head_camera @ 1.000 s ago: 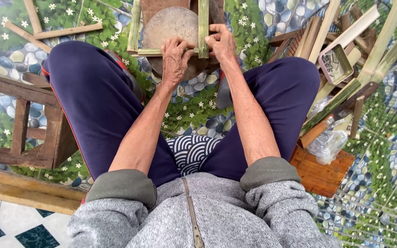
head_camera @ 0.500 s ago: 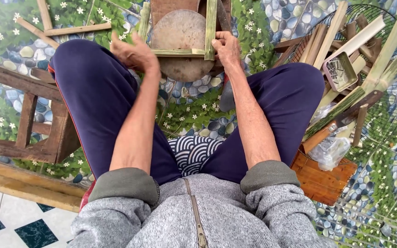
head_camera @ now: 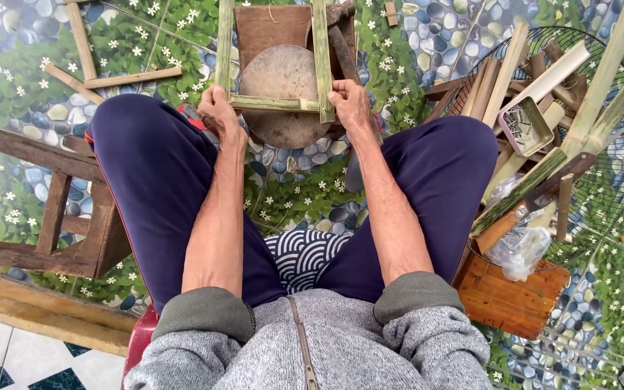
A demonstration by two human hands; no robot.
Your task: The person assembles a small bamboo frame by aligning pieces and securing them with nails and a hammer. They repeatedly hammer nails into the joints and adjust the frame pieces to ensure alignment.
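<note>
Both hands have shifted onto the bamboo frame (head_camera: pixel 272 103) over the round wooden block (head_camera: pixel 283 94). Left hand (head_camera: pixel 218 112) grips its near-left corner, right hand (head_camera: pixel 350 105) clasps the near-right corner.

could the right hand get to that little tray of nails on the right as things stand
Probably yes. The right hand grips the bamboo frame, so it must let go first. The tray of nails sits open-topped on bamboo strips beyond the right knee, nothing covering it.

Lighting: bright, even, diffuse daylight; source direction unclear. Shadows: soft, faint, beneath the wooden stool (head_camera: pixel 52 217). Glare: none. Focus: sharp throughout, slight softness toward corners far from the stool. Distortion: mild wide-angle stretch at edges.
</note>
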